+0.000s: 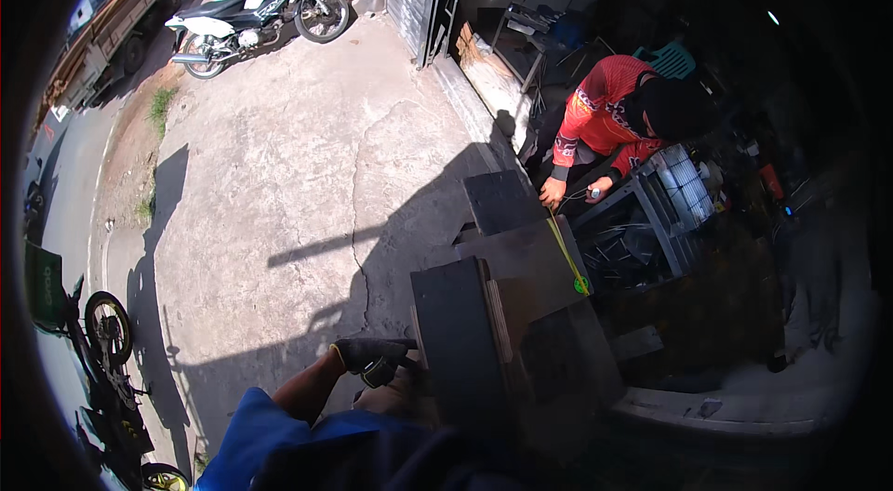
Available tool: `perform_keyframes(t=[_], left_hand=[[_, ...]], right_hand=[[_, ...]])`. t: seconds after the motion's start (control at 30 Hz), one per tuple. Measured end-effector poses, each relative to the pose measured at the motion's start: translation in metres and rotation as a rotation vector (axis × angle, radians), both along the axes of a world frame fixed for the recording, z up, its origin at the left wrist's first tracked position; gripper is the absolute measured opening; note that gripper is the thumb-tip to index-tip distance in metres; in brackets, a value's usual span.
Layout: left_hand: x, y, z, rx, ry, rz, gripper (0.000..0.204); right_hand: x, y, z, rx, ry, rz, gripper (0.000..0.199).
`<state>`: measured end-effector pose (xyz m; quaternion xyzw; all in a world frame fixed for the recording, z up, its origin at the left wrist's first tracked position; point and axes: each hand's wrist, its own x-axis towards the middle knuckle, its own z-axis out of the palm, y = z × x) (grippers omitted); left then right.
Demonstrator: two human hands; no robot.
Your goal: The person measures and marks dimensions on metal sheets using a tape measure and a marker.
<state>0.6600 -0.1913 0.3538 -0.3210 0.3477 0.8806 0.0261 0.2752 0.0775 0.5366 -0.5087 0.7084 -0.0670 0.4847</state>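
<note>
My left hand (367,356), in a dark glove, reaches from a blue sleeve (260,444) to the left edge of a dark flat panel (456,324). Its foremost finger is stretched towards that edge; the other fingers are partly hidden, and I make out nothing held. My right hand does not show. Beyond the dark panel lies a grey metal sheet (530,263). Across it runs the yellow blade of a tape measure, whose green case (581,286) rests at the near end. A co-worker's hand (553,192) is at the blade's far end.
The co-worker in a red shirt (609,110) bends over a metal frame (665,231) holding loose scraps. A motorcycle (256,12) stands on the concrete (270,147) at the far left, another motorcycle (107,333) at the near left. A truck (121,31) is on the road.
</note>
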Motion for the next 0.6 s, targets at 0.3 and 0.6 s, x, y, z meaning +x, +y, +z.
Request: perform_keyframes(t=[0.3,0.6], left_hand=[[0.014,0.064,0.011,0.274,0.155,0.435,0.066],[0.027,-0.006,0.040,0.164,-0.285,0.345,0.075]], right_hand=[[0.001,-0.039,0.001,0.355,-0.049,0.223,0.084],[0.044,-0.101,-0.048,0.174,0.047,0.239,0.050]])
